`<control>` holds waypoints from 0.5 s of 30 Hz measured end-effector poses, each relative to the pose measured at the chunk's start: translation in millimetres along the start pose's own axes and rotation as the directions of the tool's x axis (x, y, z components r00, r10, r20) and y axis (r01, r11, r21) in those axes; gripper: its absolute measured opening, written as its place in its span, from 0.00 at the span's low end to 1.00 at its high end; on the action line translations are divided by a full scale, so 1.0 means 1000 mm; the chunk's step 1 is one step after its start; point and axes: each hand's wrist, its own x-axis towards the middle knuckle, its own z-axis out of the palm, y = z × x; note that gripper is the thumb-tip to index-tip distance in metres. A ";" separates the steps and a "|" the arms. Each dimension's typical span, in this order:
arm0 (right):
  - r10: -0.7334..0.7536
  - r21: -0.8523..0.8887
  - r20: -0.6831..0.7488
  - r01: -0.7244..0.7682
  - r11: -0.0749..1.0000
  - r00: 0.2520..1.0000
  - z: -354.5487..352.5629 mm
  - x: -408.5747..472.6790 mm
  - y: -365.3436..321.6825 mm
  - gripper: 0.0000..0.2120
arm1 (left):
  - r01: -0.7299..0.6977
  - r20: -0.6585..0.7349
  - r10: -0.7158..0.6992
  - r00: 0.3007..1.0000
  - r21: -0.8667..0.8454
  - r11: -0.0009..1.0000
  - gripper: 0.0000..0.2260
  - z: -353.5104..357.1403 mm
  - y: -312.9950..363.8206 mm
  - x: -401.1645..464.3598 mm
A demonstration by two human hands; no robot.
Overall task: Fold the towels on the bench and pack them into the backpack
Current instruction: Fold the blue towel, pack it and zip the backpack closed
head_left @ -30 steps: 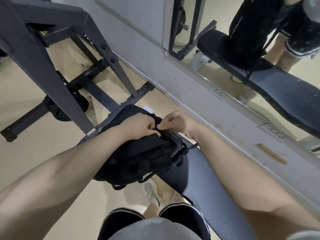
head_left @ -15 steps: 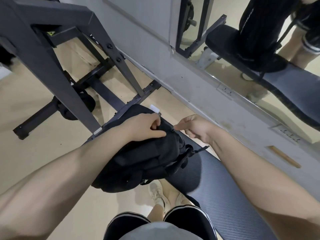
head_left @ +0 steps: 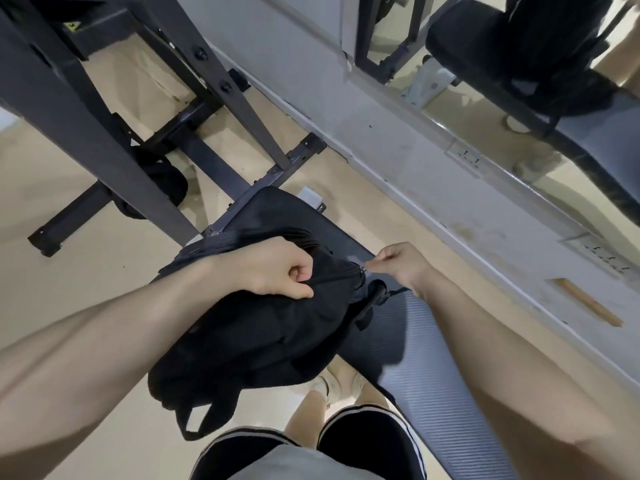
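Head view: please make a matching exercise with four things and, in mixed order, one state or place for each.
Things:
1. left hand
2. right hand
3. backpack
4. bench

States or places:
A. lies under the backpack
B. grips the bag's fabric
C. pinches the zipper pull
D. black, rests on the bench

Pairs: 1-B, 2-C, 3-D, 4-A

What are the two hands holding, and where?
The left hand grips the black backpack by the fabric near its top. The right hand pinches the zipper pull at the backpack's top.
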 end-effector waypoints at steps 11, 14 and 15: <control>-0.341 -0.225 0.041 0.341 0.913 0.939 0.038 0.008 -0.040 0.19 | -0.010 0.081 0.005 0.997 0.062 0.998 0.12 0.000 0.012 -0.009; -0.467 -0.183 0.275 0.523 0.832 0.840 0.049 -0.005 -0.078 0.23 | -0.031 0.051 0.024 0.998 0.149 0.988 0.11 0.004 0.012 -0.016; -0.469 -0.227 0.351 0.559 0.798 0.811 0.054 -0.006 -0.084 0.26 | -0.039 0.044 0.032 0.999 0.151 0.988 0.11 0.006 0.013 -0.020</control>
